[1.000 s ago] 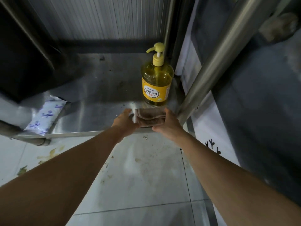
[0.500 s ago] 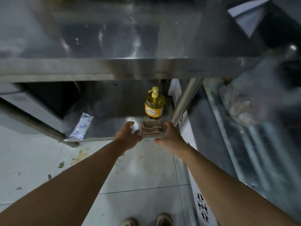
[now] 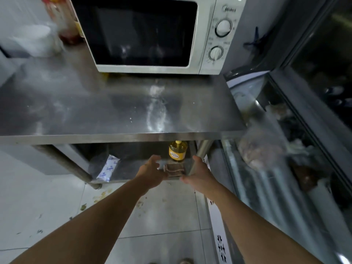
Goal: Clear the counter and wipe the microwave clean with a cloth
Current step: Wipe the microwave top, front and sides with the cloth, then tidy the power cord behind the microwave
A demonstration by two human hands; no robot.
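**Cloth in both hands at the lower shelf**

Your left hand (image 3: 152,173) and right hand (image 3: 198,173) each grasp one end of the folded brown cloth (image 3: 174,169), which sits at the front edge of the lower shelf (image 3: 131,173), under the tabletop (image 3: 114,109). The grip on both sides looks like curled fingers pinching the fabric, though the fingertips are partly hidden.

Expect the cloth to be light, soft and floppy; whether it is damp cannot be told from here. Keeping hold of both ends, or gathering the folds into one palm, should stop it unfolding as you lift.

Just behind the cloth stands a pump bottle (image 3: 177,151) holding yellow liquid, apparently well filled; mind it as you draw the cloth out. A white printed packet (image 3: 109,168) lies further left on the same shelf, its contents unseen.

The microwave (image 3: 152,33) stands at the back of the tabletop, door closed, not yet wiped.
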